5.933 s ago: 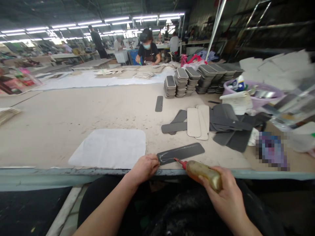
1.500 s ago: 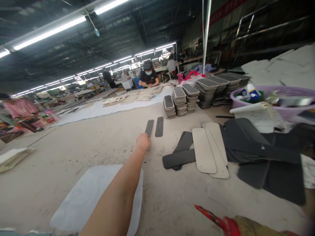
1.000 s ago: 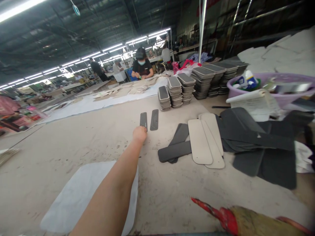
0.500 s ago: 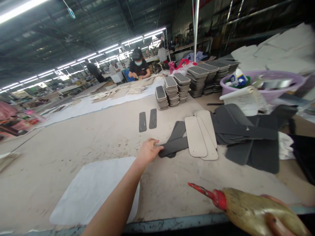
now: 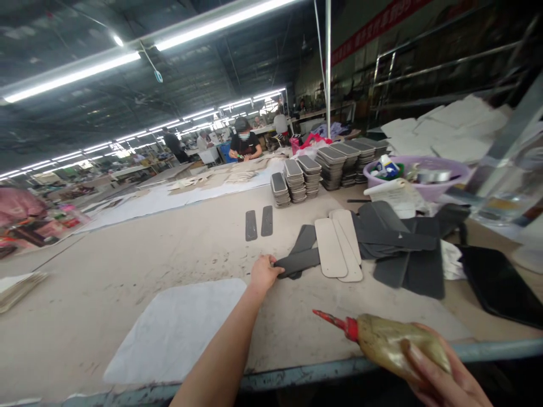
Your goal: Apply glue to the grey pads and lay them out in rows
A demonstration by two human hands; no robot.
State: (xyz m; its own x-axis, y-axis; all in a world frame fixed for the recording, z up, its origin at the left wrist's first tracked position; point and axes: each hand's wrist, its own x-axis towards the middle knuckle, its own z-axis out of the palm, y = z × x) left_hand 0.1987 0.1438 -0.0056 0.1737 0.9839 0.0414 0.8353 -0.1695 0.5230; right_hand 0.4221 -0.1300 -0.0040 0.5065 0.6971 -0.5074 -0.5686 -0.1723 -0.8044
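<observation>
Charcoal strip (image 5: pixel 298 262), crossing another dark strip (image 5: pixel 305 236) on the table (image 5: pixel 169 249), has its left end pinched in the left hand (image 5: pixel 263 273); the right hand (image 5: pixel 443 370) grips a red-nozzled squeeze bottle (image 5: pixel 390 339), apart from it. Two narrow pieces (image 5: pixel 251 225) lie separately beyond.

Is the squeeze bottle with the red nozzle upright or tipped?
Tipped: the squeeze bottle lies nearly sideways in the right hand, its red nozzle pointing left over the table.
</observation>
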